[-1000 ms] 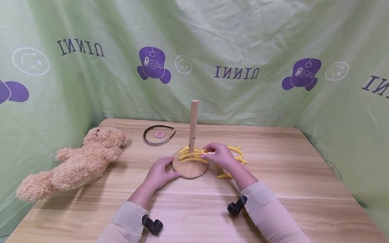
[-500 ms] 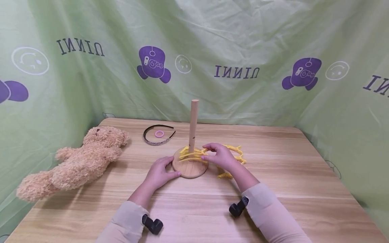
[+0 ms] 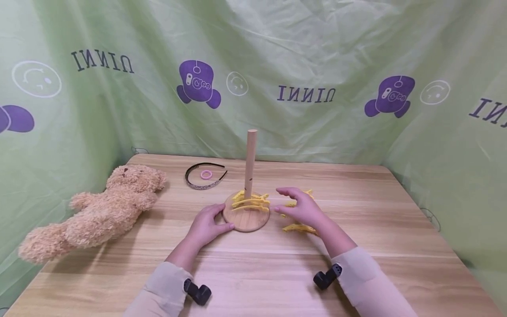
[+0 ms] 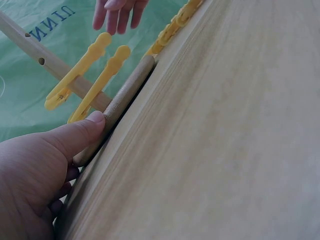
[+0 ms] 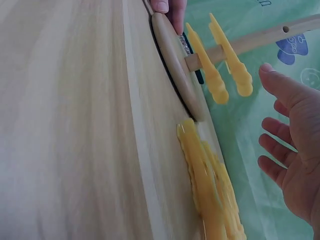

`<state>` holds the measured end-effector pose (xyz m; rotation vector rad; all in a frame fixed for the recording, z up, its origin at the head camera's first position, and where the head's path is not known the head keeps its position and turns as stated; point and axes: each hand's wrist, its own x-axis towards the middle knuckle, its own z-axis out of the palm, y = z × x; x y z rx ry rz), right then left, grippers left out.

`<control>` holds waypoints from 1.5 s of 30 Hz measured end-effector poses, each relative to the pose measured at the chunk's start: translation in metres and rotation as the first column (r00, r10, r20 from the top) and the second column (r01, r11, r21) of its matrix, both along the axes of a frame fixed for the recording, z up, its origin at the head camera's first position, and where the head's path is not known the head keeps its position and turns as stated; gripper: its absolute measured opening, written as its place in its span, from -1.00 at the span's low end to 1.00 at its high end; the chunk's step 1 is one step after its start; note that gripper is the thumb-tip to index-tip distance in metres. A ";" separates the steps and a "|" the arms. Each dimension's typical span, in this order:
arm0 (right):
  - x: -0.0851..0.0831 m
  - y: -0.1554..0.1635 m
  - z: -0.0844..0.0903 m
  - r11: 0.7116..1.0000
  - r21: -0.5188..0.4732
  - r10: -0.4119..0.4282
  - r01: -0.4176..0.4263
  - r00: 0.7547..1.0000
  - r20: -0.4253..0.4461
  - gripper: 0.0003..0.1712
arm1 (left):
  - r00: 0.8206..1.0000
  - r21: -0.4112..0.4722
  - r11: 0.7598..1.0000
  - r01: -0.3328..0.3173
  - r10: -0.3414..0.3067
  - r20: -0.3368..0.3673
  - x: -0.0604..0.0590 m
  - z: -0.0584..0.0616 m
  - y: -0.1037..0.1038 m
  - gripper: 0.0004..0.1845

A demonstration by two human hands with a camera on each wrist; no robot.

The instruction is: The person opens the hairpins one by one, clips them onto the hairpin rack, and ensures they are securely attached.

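A round wooden base (image 3: pixel 246 223) carries an upright wooden post (image 3: pixel 251 163) with holes in it. My left hand (image 3: pixel 206 226) grips the base's left edge, the thumb on its rim in the left wrist view. Two yellow plastic clip-like pieces (image 3: pixel 250 208) sit around the lower post, one above the other, seen edge-on in the right wrist view. My right hand (image 3: pixel 303 208) hovers right of the post, thumb and fingers spread, holding nothing. More yellow pieces (image 5: pixel 200 175) lie on the table beneath and beside it, partly hidden by this hand in the head view.
A black headband (image 3: pixel 203 187) with a sparkly part lies behind the base at left, a pink ring (image 3: pixel 206 175) within its curve. On the table's left lies a fluffy teddy bear (image 3: pixel 103 207). Green printed cloth (image 3: pixel 309 53) hangs behind the table (image 3: pixel 257 273).
My right hand has let go of the upper yellow piece on the post and moved right, its fingers spreading. My left hand stays on the base.
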<state>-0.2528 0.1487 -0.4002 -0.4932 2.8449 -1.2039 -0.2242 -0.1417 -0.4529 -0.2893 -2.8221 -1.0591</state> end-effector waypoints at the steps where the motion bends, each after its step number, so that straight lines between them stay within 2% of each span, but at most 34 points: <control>1: 0.002 0.004 0.000 1.000 -0.007 0.000 0.000 1.000 -0.006 -0.39 | 1.000 0.000 1.000 0.000 0.000 0.002 0.000 0.000 0.000 -0.18; 12: 0.028 0.048 -0.008 0.998 -0.018 -0.053 0.053 0.998 -0.036 -0.30 | 1.000 0.000 1.000 0.003 -0.003 0.010 0.001 0.002 0.001 -0.17; 20: 0.045 0.076 -0.019 0.995 0.020 -0.102 0.102 0.995 -0.005 -0.28 | 1.000 0.003 1.000 0.007 -0.007 0.009 0.001 0.002 0.001 -0.18; 25: 0.052 0.087 -0.023 0.994 0.043 -0.096 0.098 0.994 -0.061 -0.34 | 1.000 0.000 1.000 0.004 -0.004 0.004 0.001 0.002 0.000 -0.18; 29: 0.056 0.092 -0.027 0.994 0.063 -0.085 0.091 0.992 -0.094 -0.38 | 1.000 0.000 1.000 0.008 -0.008 0.003 0.001 0.001 0.001 -0.19; 37: 0.057 0.098 -0.036 0.987 0.113 -0.112 0.117 0.992 -0.053 -0.39 | 1.000 0.000 1.000 0.005 -0.005 0.012 0.000 0.001 0.000 -0.18; 45: 0.056 0.101 -0.043 0.989 0.101 -0.100 0.104 0.994 -0.041 -0.38 | 1.000 -0.002 1.000 0.012 -0.012 0.008 0.001 0.002 0.000 -0.18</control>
